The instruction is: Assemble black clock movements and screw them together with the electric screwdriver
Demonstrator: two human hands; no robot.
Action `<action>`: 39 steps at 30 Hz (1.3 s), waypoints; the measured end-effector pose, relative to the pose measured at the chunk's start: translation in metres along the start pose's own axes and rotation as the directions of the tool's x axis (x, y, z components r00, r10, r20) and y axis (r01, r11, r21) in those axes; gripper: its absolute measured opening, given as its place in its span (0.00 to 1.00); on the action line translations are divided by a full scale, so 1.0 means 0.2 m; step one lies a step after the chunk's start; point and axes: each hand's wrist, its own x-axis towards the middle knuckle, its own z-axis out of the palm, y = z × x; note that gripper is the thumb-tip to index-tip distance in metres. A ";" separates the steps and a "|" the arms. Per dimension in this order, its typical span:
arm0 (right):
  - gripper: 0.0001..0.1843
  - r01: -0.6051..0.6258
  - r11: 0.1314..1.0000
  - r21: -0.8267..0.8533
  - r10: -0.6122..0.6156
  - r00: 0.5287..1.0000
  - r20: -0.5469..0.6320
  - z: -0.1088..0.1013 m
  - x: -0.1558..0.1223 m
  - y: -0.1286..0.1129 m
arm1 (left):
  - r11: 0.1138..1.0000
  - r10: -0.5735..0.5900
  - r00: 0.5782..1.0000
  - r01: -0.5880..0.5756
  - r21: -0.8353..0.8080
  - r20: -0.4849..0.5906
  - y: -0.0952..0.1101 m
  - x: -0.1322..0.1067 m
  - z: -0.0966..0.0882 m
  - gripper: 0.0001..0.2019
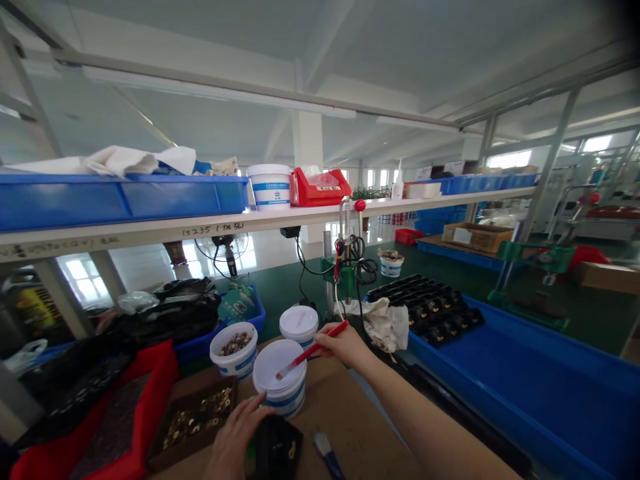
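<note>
A red-handled paintbrush point(313, 350) is pinched in my right hand point(345, 343). Its bristles point down and left, over the mouth of a white tub point(260, 393) with a blue label. Low in the view, my left hand point(237, 430) has its fingers extended toward that tub. A black moulded part point(280, 447) with a small brass piece lies right beside those fingers; whether they press on it, I cannot tell. To the right of this part, a second brush point(327, 453) with a dark handle rests on the brown cardboard point(350, 407).
Left of the tub stand a tub of small metal pieces point(235, 350), a box of brass parts point(200, 417) and a red bin point(165, 363). A lidded tub point(299, 323) stands behind. A green press point(345, 270) rises ahead. Black parts point(430, 307) fill one end of the blue tray point(525, 373).
</note>
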 end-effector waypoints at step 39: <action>0.10 -0.063 0.987 0.146 0.065 0.998 -0.010 -0.12 0.12 -0.05 | 0.982 -0.130 0.988 0.116 0.147 0.085 -0.10 0.09 0.04 0.41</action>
